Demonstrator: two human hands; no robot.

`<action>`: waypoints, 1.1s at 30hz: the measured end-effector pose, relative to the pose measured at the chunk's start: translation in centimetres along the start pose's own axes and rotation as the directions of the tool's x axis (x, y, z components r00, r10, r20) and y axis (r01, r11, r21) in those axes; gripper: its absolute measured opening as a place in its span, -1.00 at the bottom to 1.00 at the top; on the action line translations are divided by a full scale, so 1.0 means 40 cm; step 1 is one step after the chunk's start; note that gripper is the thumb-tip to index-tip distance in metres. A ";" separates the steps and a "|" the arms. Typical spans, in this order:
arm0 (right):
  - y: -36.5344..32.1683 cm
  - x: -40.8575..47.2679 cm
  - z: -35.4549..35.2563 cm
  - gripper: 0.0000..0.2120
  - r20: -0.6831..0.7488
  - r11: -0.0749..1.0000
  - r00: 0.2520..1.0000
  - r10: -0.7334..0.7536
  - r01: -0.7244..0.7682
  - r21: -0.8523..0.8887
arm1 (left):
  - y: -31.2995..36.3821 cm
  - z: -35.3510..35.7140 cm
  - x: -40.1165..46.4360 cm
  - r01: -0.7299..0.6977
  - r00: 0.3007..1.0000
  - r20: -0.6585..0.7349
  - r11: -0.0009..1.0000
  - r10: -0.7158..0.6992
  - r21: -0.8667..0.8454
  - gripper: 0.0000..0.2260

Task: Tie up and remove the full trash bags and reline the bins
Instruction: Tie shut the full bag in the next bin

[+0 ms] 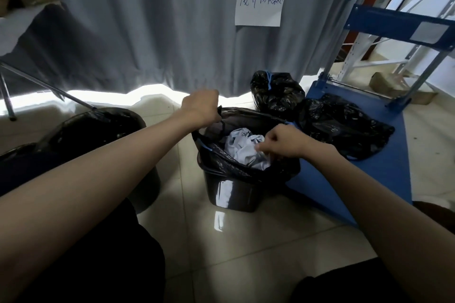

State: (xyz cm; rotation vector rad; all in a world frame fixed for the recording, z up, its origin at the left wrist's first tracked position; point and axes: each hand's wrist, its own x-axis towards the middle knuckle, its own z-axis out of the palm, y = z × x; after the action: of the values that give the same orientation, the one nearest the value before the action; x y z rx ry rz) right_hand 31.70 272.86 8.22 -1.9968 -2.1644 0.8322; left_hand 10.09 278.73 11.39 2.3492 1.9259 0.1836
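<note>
Hands: left [200,106], right [283,141] each grasp liner [246,167] rim; two bins [231,192]; two tied bags [277,92].

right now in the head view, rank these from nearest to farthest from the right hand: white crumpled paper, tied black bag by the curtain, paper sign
From the right hand:
1. White crumpled paper, just left of it, inside the bin.
2. Tied black bag, beyond it at the curtain's foot.
3. Paper sign, high on the curtain.
</note>
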 end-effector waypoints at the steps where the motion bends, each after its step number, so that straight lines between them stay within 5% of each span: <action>1: 0.023 0.007 -0.007 -0.66 -0.113 0.999 0.992 0.047 -0.046 0.010 | 0.012 0.006 0.008 -0.039 0.999 -0.003 0.999 0.039 0.012 -0.80; 5: 0.114 0.017 -0.011 -0.91 -0.415 0.969 0.876 0.246 -0.224 0.102 | 0.043 0.049 0.046 -0.199 0.980 0.024 0.970 0.198 0.140 -0.76; 11: 0.194 0.046 0.028 -0.56 -0.423 0.913 0.810 0.406 -0.340 0.224 | 0.071 0.118 0.097 -0.292 0.956 0.074 0.917 0.282 0.272 -0.67; 14: 0.202 0.068 0.035 -0.54 -0.314 0.861 0.830 0.460 -0.330 0.388 | 0.080 0.121 0.108 -0.307 0.952 0.106 0.917 0.289 0.254 -0.68; 16: 0.205 0.078 0.040 -0.83 -0.308 0.821 0.826 0.471 -0.283 0.496 | 0.082 0.123 0.110 -0.303 0.952 0.124 0.919 0.279 0.252 -0.68; 18: 0.204 0.088 0.038 -0.72 -0.375 0.805 0.791 0.483 -0.233 0.546 | 0.077 0.126 0.110 -0.282 0.959 0.099 0.926 0.266 0.250 -0.70; 23: 0.152 0.081 -0.011 -0.94 -0.598 0.818 0.628 0.499 -0.114 0.563 | 0.048 0.098 0.118 -0.147 0.989 0.003 0.966 0.150 0.212 -0.64; 28: 0.118 0.068 -0.012 -0.97 -0.611 0.890 0.693 0.383 -0.098 0.446 | 0.039 0.088 0.116 -0.069 0.997 -0.011 0.983 0.072 0.170 -0.60; 33: 0.106 0.066 0.002 -0.95 -0.610 0.924 0.736 0.294 -0.056 0.378 | 0.115 0.102 0.111 -0.283 0.953 -0.097 0.958 0.286 0.043 -0.62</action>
State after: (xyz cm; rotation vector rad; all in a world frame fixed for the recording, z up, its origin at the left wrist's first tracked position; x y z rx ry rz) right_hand 35.12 275.34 5.52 -1.9328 -1.3461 0.3699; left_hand 16.05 282.18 8.20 2.6778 1.6278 0.3049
